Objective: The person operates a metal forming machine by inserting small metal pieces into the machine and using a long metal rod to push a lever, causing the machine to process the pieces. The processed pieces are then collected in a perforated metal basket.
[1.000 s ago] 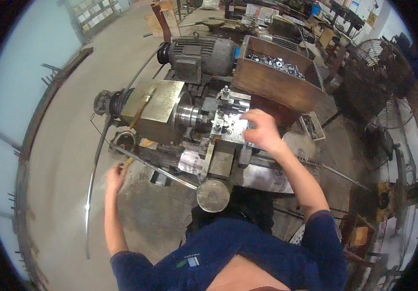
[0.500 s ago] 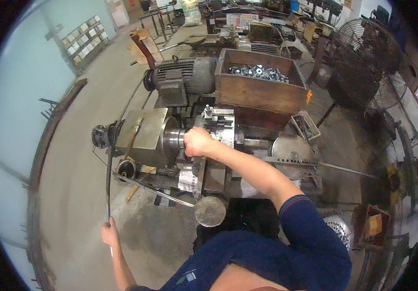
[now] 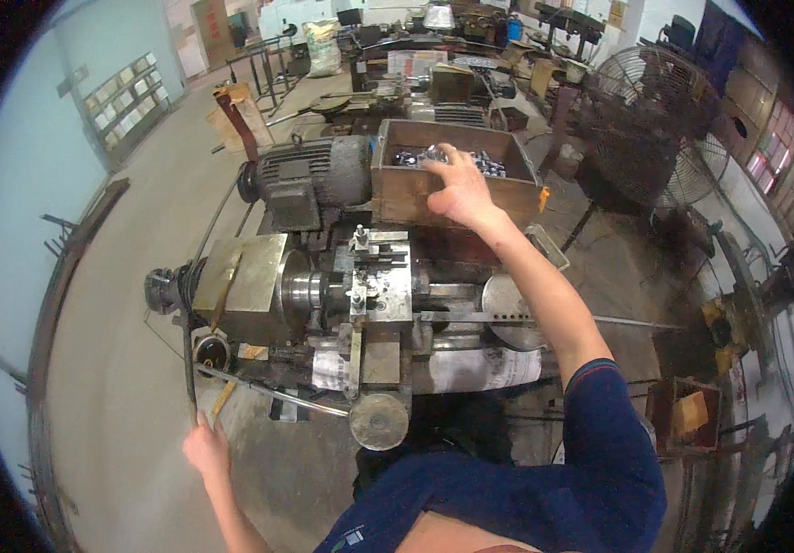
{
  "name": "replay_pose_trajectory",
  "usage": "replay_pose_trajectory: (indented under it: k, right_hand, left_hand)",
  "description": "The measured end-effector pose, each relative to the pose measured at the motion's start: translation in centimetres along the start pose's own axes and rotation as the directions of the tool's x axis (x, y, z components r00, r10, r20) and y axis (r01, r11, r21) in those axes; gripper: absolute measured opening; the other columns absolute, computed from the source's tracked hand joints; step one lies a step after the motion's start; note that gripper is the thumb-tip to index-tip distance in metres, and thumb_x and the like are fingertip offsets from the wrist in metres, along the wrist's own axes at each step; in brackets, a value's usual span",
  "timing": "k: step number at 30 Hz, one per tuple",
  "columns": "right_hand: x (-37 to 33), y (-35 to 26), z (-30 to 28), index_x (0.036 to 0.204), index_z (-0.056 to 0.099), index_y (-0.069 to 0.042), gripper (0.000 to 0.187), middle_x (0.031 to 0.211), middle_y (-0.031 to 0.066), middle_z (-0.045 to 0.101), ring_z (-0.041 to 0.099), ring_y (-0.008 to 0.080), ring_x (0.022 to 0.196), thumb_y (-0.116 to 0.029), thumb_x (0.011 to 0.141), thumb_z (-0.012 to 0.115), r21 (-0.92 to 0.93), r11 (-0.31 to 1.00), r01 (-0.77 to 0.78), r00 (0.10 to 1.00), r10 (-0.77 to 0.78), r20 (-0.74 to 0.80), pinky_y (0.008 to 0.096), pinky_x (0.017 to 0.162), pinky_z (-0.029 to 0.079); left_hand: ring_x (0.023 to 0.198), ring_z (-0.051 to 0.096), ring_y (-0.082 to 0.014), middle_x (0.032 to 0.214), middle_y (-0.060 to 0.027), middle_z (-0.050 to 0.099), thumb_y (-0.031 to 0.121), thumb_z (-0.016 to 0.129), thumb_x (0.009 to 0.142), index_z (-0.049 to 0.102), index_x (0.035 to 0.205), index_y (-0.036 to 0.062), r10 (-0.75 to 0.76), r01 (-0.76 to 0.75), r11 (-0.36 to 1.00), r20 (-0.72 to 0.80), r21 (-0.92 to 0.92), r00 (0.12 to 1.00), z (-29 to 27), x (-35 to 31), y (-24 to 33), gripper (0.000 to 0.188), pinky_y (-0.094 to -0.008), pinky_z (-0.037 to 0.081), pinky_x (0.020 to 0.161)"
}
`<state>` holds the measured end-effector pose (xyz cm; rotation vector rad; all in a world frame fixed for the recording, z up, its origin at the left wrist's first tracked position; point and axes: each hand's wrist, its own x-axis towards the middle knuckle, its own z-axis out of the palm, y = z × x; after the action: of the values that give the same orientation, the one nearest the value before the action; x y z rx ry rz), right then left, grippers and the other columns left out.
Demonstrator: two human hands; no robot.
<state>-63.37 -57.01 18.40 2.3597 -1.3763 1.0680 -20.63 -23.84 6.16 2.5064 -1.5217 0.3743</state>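
Note:
My left hand is closed around the lower end of a long dark lever at the left of a small lathe. My right hand reaches over the near wall of a wooden box. Its fingers are apart and slightly bent above small shiny metal parts heaped inside; the fingertips blend with the parts, and nothing held shows clearly. Nearer to me are the lathe's chuck, its boxy metal headstock cover and the tool slide.
Behind the headstock sits a dark electric motor with a belt. A round metal handwheel juts toward me, and a perforated bar crosses the lathe bed. At the right stand a large fan and a small box.
My right hand has left the chuck and moved away from me to the wooden box, its fingers opening. My left hand still grips the lever. The view has shifted slightly.

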Motion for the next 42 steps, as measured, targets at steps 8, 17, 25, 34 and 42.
replay_pose_trajectory:
  k: [8,17,25,34,42]
  right_hand:
    - [-15.0,5.9,-8.4,0.093,0.063,-0.006,0.039,0.119,0.0192,0.048,0.05,0.0345,0.104,-0.02,0.056,0.059,0.174,0.957,-0.232,0.972,0.221,0.082,0.0367,0.088,0.041]
    - [-51.7,11.0,-19.9,0.074,0.065,-0.008,0.023,0.077,0.0148,0.061,0.058,0.0334,0.074,-0.022,0.058,0.058,-0.522,0.438,-0.732,0.46,0.883,0.097,0.0401,0.069,0.049]
    - [-58.3,4.7,-19.8,0.073,0.063,-0.006,0.022,0.08,0.0167,0.062,0.06,0.0301,0.077,-0.023,0.059,0.058,-0.723,0.2,-0.661,0.014,0.967,0.254,0.0377,0.072,0.049]
    - [-59.0,4.7,-20.2,0.076,0.064,0.001,0.027,0.11,0.0205,0.052,0.054,0.0306,0.093,-0.016,0.055,0.061,-0.646,0.592,-0.482,0.09,0.766,0.636,0.0347,0.084,0.044]
    - [-58.0,6.1,-19.7,0.073,0.063,0.001,0.027,0.088,0.0199,0.059,0.057,0.0312,0.085,-0.019,0.055,0.06,-0.722,0.497,-0.48,0.015,0.828,0.56,0.0347,0.078,0.047]
  left_hand:
    - [0.071,0.06,-0.0311,0.078,-0.0154,0.062,0.019,0.06,0.078,0.058,0.102,0.0053,0.562,-0.443,0.751,0.121,-0.49,0.819,2.6,4.4,14.0,0.028,-0.0371,0.046,0.064]
    - [0.057,0.046,-0.0078,0.066,-0.0027,0.053,0.011,0.055,0.084,0.056,0.087,-0.0018,0.571,-0.022,0.68,0.51,-0.733,0.644,9.7,3.7,16.2,0.014,-0.0233,0.039,0.051]
    - [0.066,0.05,-0.0122,0.071,-0.0052,0.055,0.01,0.054,0.084,0.054,0.087,-0.004,0.565,-0.157,0.689,0.389,-0.708,0.728,10.1,3.7,16.2,0.014,-0.0256,0.042,0.064]
    - [0.068,0.054,-0.0136,0.077,-0.0093,0.061,0.015,0.055,0.083,0.057,0.091,-0.0056,0.476,-0.083,0.77,0.484,-0.633,0.734,11.0,4.3,15.1,0.022,-0.0266,0.044,0.065]
    - [0.068,0.054,-0.0107,0.075,-0.0053,0.058,0.012,0.055,0.083,0.056,0.094,-0.0052,0.577,-0.254,0.7,0.317,-0.667,0.753,11.8,4.1,14.6,0.02,-0.0262,0.044,0.062]
